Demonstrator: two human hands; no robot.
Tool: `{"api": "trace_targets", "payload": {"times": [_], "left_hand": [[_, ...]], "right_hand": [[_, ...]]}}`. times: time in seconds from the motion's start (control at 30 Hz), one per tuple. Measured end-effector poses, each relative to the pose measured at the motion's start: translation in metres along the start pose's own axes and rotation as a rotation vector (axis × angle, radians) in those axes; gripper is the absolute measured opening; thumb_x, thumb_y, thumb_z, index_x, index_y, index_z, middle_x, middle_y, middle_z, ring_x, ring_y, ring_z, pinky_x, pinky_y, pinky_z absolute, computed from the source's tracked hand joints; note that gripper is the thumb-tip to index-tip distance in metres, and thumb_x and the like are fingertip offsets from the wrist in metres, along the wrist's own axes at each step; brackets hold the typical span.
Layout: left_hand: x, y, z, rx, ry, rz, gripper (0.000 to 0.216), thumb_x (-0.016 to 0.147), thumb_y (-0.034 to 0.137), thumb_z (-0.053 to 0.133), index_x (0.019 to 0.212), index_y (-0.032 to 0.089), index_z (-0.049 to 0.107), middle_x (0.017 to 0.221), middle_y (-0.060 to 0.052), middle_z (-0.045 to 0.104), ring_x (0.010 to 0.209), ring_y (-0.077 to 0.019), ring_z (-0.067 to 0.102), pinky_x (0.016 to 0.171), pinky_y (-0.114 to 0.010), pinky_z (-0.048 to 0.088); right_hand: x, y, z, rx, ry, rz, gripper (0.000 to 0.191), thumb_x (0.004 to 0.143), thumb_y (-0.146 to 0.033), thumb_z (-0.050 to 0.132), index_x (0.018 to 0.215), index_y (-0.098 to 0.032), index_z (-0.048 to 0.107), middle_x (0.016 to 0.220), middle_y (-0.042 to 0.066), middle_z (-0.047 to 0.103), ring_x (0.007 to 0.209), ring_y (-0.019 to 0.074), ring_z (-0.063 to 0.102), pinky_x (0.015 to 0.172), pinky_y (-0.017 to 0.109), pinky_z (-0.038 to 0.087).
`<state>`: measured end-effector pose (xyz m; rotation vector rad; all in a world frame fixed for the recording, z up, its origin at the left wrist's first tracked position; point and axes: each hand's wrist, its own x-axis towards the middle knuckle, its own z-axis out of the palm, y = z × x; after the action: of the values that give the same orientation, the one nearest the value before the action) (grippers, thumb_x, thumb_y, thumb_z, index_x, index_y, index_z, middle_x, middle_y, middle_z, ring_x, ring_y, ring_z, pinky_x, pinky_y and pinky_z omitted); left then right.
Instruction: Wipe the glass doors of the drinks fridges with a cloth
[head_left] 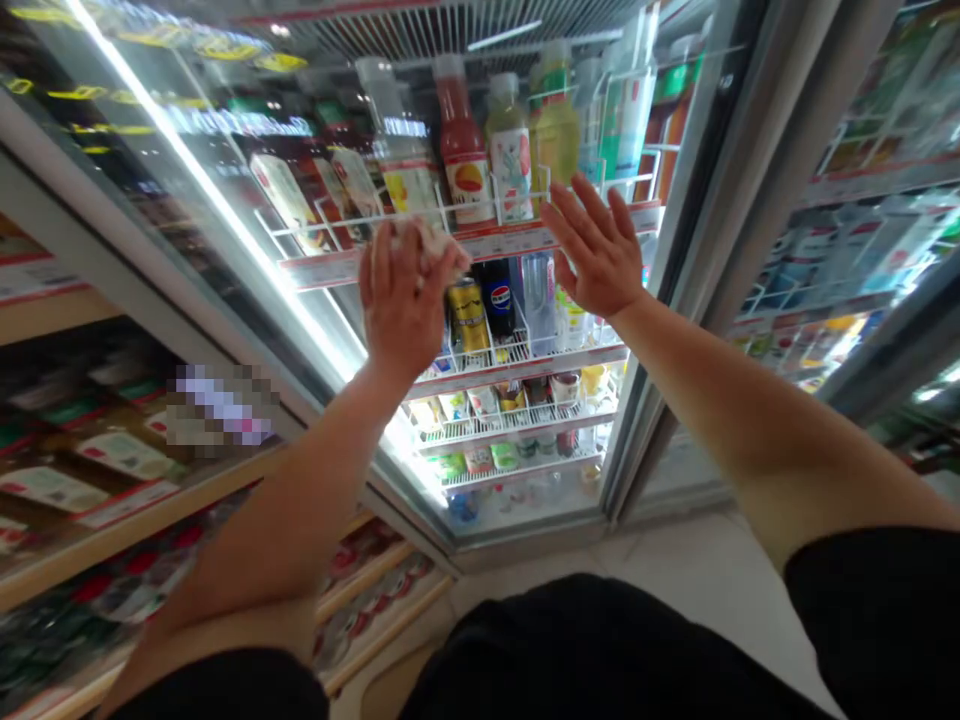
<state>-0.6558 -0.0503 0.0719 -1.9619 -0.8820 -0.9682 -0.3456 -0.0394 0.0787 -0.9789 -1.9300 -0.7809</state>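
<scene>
Cloth (pixel 441 244) half behind left hand (pixel 403 305)

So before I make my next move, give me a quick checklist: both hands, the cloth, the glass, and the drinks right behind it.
1. Cloth in the left hand: ok, bunched pale under the fingers.
2. Right hand unloaded: ok, fingers extended, nothing held.
3. Right palm resting on the glass: cannot tell, contact isn't clear from this angle.
4. Glass between the hands and the drinks: ok, reflections show across it.
5. Glass free of smears: cannot tell, blur and reflections hide them.
6. Red bottle standing behind the labelled shelf edge: ok, in a row with other bottles.
</scene>
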Motion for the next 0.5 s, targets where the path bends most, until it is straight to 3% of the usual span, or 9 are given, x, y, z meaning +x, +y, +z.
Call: {"api": "trace_targets", "payload": {"times": [0.07,0.13,0.3,0.4,0.5], "left_hand": [[-0.014,0.016,-0.001,-0.033,-0.135,0.076,0.042,0.106,0.03,0.035,0.144,0.032,0.054,0.167,0.009,0.027,0.159,-0.0196,0.005,0.131,-0.048,0.008],[-0.008,0.019,-0.011,-0.045,-0.184,0.036,0.043,0.107,0.031,0.031,0.142,0.032,0.055,0.166,0.007,0.031,0.158,-0.021,0.011,0.13,-0.051,0.01],[0.035,-0.012,-0.036,0.075,0.02,-0.279,0.051,0.107,0.038,0.03,0.155,0.024,0.042,0.171,0.004,0.015,0.158,-0.0238,0.005,0.13,-0.054,0.009],[0.007,0.0,-0.025,0.112,0.03,-0.289,0.053,0.104,0.037,0.034,0.153,0.022,0.045,0.17,0.001,0.017,0.159,-0.0254,0.004,0.129,-0.055,0.014],[-0.038,0.026,-0.007,0.041,-0.14,-0.162,0.045,0.103,0.033,0.038,0.142,0.025,0.059,0.164,-0.004,0.035,0.157,-0.0287,0.014,0.127,-0.06,0.02]], "right_hand": [[0.0,0.0,0.0,-0.007,-0.004,-0.002,0.056,0.103,-0.034,0.026,0.158,-0.034,0.037,0.164,-0.004,0.035,0.157,0.0237,0.018,0.129,0.059,0.015],[0.0,-0.001,-0.001,-0.006,-0.013,-0.001,0.056,0.103,-0.034,0.026,0.158,-0.032,0.037,0.163,-0.003,0.037,0.157,0.0247,0.018,0.129,0.06,0.015],[0.0,-0.001,-0.001,0.0,-0.008,-0.006,0.056,0.104,-0.034,0.024,0.158,-0.029,0.038,0.162,0.0,0.038,0.156,0.0263,0.019,0.128,0.061,0.015],[-0.001,0.002,0.002,0.003,0.01,-0.027,0.056,0.104,-0.033,0.025,0.158,-0.029,0.036,0.164,-0.001,0.036,0.157,0.0255,0.018,0.128,0.06,0.014],[-0.001,0.004,0.004,0.018,0.02,-0.031,0.057,0.103,-0.033,0.028,0.159,-0.031,0.035,0.164,-0.001,0.036,0.157,0.0265,0.018,0.128,0.062,0.015]]}}
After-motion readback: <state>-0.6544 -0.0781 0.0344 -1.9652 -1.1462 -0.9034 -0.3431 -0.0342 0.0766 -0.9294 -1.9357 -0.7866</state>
